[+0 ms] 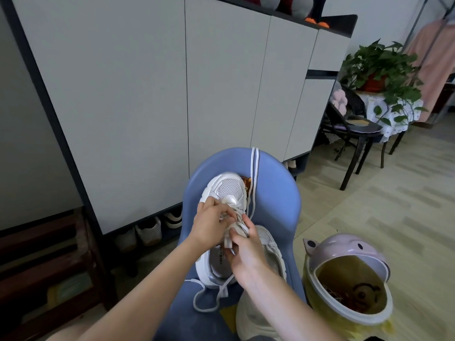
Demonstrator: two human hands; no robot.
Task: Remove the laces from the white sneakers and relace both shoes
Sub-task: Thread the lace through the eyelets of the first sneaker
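Bare forearms, apparently no sleeves.

The white sneaker (227, 190) at centre frame is made of open mesh cloth with glossy, silvery smooth panels. The loose lace (253, 173) above it appears as flat woven cloth. The blue chair (278, 193) beneath looks like smooth matt plastic; the cabinet doors (138, 82) upper left, matt.

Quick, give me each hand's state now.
Left hand: pinching the lace at the sneaker eyelets.
Right hand: gripping the sneaker's tongue.
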